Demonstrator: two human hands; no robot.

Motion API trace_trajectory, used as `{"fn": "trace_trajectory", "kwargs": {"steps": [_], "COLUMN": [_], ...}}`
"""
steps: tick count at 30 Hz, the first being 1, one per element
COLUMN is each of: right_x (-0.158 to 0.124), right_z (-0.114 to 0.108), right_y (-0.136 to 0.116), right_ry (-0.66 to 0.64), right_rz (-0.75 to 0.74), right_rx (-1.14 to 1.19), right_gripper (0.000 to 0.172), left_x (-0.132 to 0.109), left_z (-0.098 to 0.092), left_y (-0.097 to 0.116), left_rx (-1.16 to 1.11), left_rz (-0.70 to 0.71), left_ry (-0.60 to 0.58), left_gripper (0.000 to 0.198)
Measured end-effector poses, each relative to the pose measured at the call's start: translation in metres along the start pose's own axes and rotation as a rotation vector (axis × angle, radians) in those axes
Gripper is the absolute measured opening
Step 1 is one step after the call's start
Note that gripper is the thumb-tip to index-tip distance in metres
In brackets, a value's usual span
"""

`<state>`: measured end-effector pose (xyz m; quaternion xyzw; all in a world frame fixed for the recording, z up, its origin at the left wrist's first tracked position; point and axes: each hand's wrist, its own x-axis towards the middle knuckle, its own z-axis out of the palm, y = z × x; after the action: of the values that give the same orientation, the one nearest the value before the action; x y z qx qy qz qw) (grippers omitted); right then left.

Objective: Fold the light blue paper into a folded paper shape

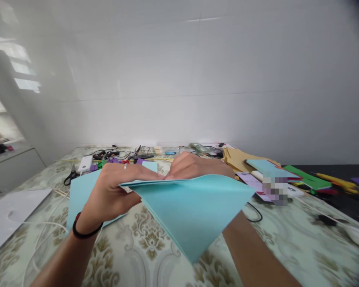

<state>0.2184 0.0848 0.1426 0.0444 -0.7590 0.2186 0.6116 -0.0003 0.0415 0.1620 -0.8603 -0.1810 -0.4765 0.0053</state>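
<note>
A folded sheet of light blue paper is held up above the table, its pointed corner hanging down towards me. My left hand pinches the paper's left end along the upper folded edge, thumb below and fingers above. Behind that same edge, my right hand is closed on the paper near the middle, with its fingertips partly hidden by the sheet. The two hands meet around the fold. Another light blue sheet lies flat on the table under and beyond my left hand.
The patterned tablecloth covers the table. Black-handled scissors, a white power bank and cables lie at left, beside a white sheet. At right are brown paper, a phone, green paper and a yellow tool.
</note>
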Motion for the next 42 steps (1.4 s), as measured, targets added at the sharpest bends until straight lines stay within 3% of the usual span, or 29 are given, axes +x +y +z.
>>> {"fn": "trace_trajectory", "kwargs": {"steps": [11,18,28,39,42], "right_x": [0.001,0.004,0.006,0.009,0.009], "right_z": [-0.003,-0.002,0.001,0.003,-0.004], "right_y": [0.001,0.000,-0.012,-0.016,-0.014], "right_ry": [0.071,0.003,0.028,0.022,-0.007], "right_rz": [0.025,-0.065,-0.112,-0.140,-0.133], "right_rx": [0.002,-0.035,-0.165,-0.190,-0.227], "right_gripper": [0.009,0.016,0.018,0.023,0.023], "left_x": [-0.004,-0.001,-0.005,-0.001,-0.005], "left_z": [0.002,-0.001,0.005,-0.002,-0.003], "left_y": [-0.007,0.002,-0.003,-0.007,-0.004], "left_rx": [0.021,0.008,0.003,-0.065,-0.092], "left_rz": [0.017,0.029,0.019,-0.009,-0.070], "left_ry": [0.085,0.033,0.104,0.019,0.058], "left_gripper": [0.018,0.023,0.022,0.020,0.035]}}
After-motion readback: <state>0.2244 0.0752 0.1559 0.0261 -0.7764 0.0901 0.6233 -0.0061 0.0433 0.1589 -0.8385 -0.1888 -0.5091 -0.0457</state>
